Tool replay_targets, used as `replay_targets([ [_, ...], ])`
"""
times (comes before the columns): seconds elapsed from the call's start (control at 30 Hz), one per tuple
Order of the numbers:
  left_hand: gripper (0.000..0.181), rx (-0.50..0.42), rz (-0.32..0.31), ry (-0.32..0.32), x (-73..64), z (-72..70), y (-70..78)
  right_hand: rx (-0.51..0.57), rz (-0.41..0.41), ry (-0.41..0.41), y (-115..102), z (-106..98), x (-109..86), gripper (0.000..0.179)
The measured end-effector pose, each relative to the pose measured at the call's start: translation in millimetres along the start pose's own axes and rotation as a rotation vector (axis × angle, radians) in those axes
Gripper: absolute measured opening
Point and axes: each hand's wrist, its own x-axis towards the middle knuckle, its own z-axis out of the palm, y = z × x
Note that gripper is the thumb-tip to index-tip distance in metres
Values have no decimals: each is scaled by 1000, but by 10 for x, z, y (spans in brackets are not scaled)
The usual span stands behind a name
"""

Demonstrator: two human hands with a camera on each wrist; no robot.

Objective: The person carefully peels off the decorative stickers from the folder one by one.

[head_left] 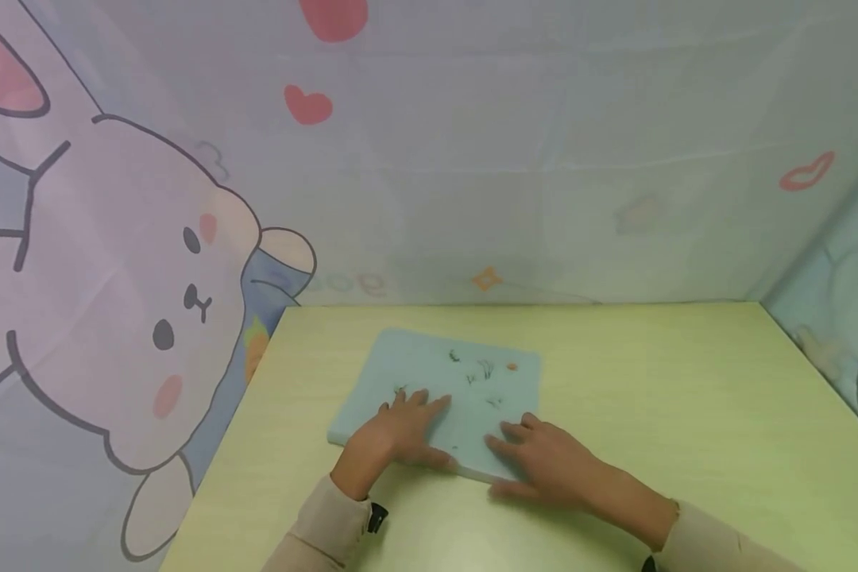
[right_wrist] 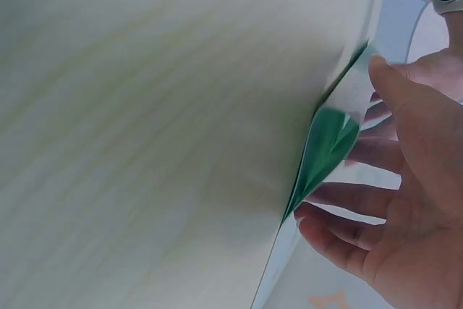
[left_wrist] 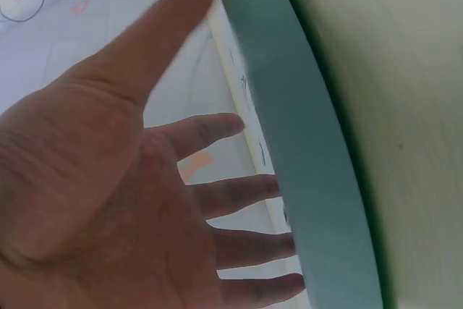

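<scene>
A light blue, flat rectangular thing (head_left: 418,361), shaped like a large thin book or box, lies on the table. Small dark plant-like sketches and an orange spot mark its top. My left hand (head_left: 403,433) is spread over its front left part, fingers straight, thumb at the front edge. In the left wrist view its plain teal side (left_wrist: 296,128) runs past my thumb and fingertips. At the front right corner my right hand (head_left: 546,461) lies with relaxed, parted fingers touching the top and edge. A darker green patch (right_wrist: 329,150) shows on that corner beside my fingers.
The pale yellow table (head_left: 651,381) reaches back to a hanging cloth (head_left: 543,159) printed with hearts. On the left, the cloth bears a large printed rabbit (head_left: 150,278). Another cloth (head_left: 840,286) hangs along the right edge.
</scene>
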Motion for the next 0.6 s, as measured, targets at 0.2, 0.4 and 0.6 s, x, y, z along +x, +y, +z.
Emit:
replay_targets([
  [0.2,96,0,9,36,54,29,-8,13,-41,-22,-126,-31,2,73],
  [0.4,96,28,14,60,96,72,-35,45,-87,-48,-271,-34,5,77],
  [0.6,97,56,22,83,135,131,-61,93,-121,-77,-382,-46,7,77],
])
